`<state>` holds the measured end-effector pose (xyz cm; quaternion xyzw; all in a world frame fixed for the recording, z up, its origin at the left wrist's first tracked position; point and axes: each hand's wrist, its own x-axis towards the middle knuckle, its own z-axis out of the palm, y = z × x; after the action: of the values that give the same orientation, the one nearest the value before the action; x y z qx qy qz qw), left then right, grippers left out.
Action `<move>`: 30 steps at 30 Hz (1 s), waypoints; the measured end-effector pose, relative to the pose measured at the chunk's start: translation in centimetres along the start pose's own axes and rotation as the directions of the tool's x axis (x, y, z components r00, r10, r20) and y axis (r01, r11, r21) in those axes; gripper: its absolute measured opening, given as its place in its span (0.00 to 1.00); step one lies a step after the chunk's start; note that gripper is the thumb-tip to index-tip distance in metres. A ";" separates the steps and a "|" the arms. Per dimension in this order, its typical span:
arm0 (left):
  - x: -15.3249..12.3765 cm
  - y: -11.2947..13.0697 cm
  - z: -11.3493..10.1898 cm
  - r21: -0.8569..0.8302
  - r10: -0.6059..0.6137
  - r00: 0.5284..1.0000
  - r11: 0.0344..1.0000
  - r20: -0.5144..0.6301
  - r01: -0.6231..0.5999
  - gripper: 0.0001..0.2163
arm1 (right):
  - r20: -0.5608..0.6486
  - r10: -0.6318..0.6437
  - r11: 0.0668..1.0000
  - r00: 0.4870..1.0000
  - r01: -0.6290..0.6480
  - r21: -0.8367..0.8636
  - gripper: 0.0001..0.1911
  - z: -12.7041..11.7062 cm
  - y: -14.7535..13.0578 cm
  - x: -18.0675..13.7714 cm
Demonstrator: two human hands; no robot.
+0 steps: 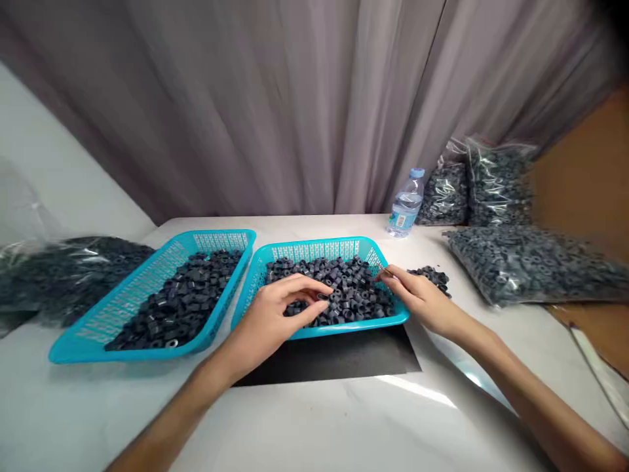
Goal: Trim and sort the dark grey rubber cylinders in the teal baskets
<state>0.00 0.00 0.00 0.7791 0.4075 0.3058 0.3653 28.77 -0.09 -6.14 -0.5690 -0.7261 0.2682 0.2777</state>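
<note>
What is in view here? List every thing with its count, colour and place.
baskets: two, turquoise, side by side on the table, both holding rings
rings: too many to count, dark grey, heaped in both baskets, a small pile right of the right basket
bags: several, clear, full of dark rings, far right and far left
bottle: one, clear with blue cap, behind the right basket
mat: one, black, under the right basket's near edge
table: one, white
curtain: grey, behind the table
left hand: on the rings in the right basket, fingers bent
right hand: at the right basket's right rim
</note>
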 end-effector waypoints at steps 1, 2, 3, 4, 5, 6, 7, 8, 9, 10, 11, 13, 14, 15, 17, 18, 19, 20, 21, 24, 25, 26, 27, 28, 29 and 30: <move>-0.1 0.1 0.0 -0.004 -0.004 1.000 1.000 -0.005 0.004 0.07 | 0.000 0.002 1.000 1.000 -0.002 -0.003 0.22 0.0 0.0 0.0; -0.2 0.3 -0.1 -0.012 -0.009 1.000 1.000 -0.009 0.009 0.07 | -0.001 0.002 1.000 1.000 -0.002 -0.007 0.22 0.0 0.0 0.0; -0.2 0.4 -0.1 -0.023 -0.015 1.000 1.000 -0.011 0.015 0.08 | -0.003 0.002 1.000 1.000 -0.002 -0.012 0.22 0.0 -0.1 0.0; -0.3 0.4 -0.1 -0.036 -0.023 1.000 0.999 -0.012 0.022 0.08 | -0.004 -0.001 1.000 1.000 0.001 -0.017 0.22 0.0 -0.1 0.0; -0.3 0.5 -0.1 -0.056 -0.033 0.999 0.998 -0.012 0.032 0.08 | -0.006 -0.005 1.000 1.000 0.004 -0.022 0.22 0.0 -0.1 0.0; -0.4 0.5 -0.1 -0.076 -0.045 0.999 0.996 -0.009 0.044 0.08 | -0.008 -0.009 1.000 1.000 0.009 -0.028 0.22 0.0 -0.2 0.0; -0.4 0.5 -0.1 -0.096 -0.054 0.999 0.994 -0.005 0.054 0.08 | -0.010 -0.014 0.999 1.000 0.014 -0.034 0.22 0.0 -0.3 -0.1; -0.4 0.4 -0.1 -0.117 -0.061 0.998 0.991 0.001 0.061 0.09 | -0.013 -0.020 0.999 1.000 0.020 -0.039 0.22 0.0 -0.3 -0.1; -0.4 0.4 -0.1 -0.140 -0.065 0.998 0.988 0.005 0.065 0.09 | -0.014 -0.026 0.999 1.000 0.025 -0.042 0.21 0.0 -0.4 -0.1; -0.4 0.3 -0.1 -0.163 -0.068 0.998 0.984 0.010 0.069 0.10 | -0.015 -0.030 0.999 0.999 0.029 -0.044 0.21 0.0 -0.4 -0.1; -0.5 0.3 -0.1 -0.188 -0.072 0.997 0.979 0.015 0.073 0.10 | -0.016 -0.032 0.999 0.999 0.031 -0.044 0.21 0.0 -0.5 -0.1; -0.5 0.3 -0.1 -0.235 -0.075 0.997 0.969 0.027 0.079 0.10 | -0.018 -0.036 0.998 0.999 0.036 -0.045 0.22 0.0 -0.5 -0.1; -0.5 0.3 -0.1 -0.256 -0.074 0.997 0.963 0.035 0.080 0.10 | -0.021 -0.039 0.998 0.999 0.038 -0.050 0.22 0.0 -0.4 -0.1; -0.6 0.3 -0.1 -0.274 -0.072 0.997 0.958 0.042 0.081 0.09 | -0.024 -0.040 0.998 0.999 0.039 -0.056 0.22 0.0 -0.4 -0.1; -0.6 0.2 -0.1 -0.296 -0.065 0.997 0.952 0.052 0.078 0.08 | -0.031 -0.040 0.997 0.999 0.037 -0.067 0.22 0.0 -0.4 -0.1; -0.6 0.1 -0.1 -0.298 -0.062 0.997 0.952 0.056 0.076 0.07 | -0.033 -0.038 0.997 0.999 0.036 -0.069 0.22 0.0 -0.4 -0.1; -0.6 0.0 -0.1 -0.296 -0.060 0.997 0.952 0.057 0.074 0.07 | -0.033 -0.038 0.997 0.999 0.036 -0.068 0.22 0.0 -0.3 -0.1; -0.6 -0.1 -0.1 -0.292 -0.058 0.997 0.954 0.054 0.072 0.07 | -0.032 -0.041 0.997 0.999 0.038 -0.065 0.22 0.0 -0.3 -0.1; -0.6 -0.2 0.0 -0.288 -0.059 0.997 0.955 0.051 0.071 0.07 | -0.032 -0.045 0.997 0.998 0.043 -0.062 0.22 0.0 -0.3 -0.1; -0.6 -0.2 0.0 -0.289 -0.076 0.996 0.953 0.050 0.087 0.08 | -0.032 -0.050 0.997 0.998 0.048 -0.056 0.22 0.1 -0.4 -0.1; -0.5 -0.1 -0.1 -0.291 -0.088 0.995 0.951 0.056 0.100 0.08 | -0.032 -0.047 0.998 0.998 0.045 -0.054 0.22 0.1 -0.4 -0.1; -0.5 -0.1 -0.1 -0.294 -0.098 0.993 0.949 0.060 0.112 0.09 | -0.032 -0.043 0.998 0.999 0.042 -0.052 0.22 0.1 -0.4 -0.1; -0.5 0.0 -0.1 -0.296 -0.108 0.992 0.948 0.063 0.122 0.09 | -0.031 -0.041 0.998 0.999 0.039 -0.051 0.22 0.1 -0.4 -0.1; -0.5 0.1 -0.2 -0.297 -0.115 0.991 0.946 0.061 0.128 0.10 | -0.030 -0.040 0.998 0.999 0.039 -0.050 0.22 0.1 -0.4 -0.1; -0.5 0.1 -0.2 -0.295 -0.120 0.991 0.946 0.058 0.132 0.11 | -0.029 -0.041 0.998 0.999 0.039 -0.050 0.22 0.1 -0.4 -0.1; -0.5 0.1 -0.3 -0.294 -0.122 0.991 0.947 0.056 0.133 0.12 | -0.029 -0.040 0.998 0.999 0.038 -0.049 0.22 0.1 -0.3 -0.2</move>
<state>-0.41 -0.42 0.12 0.6930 0.3995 0.3249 0.5046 28.52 -0.32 -5.96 -0.5651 -0.7393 0.2364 0.2796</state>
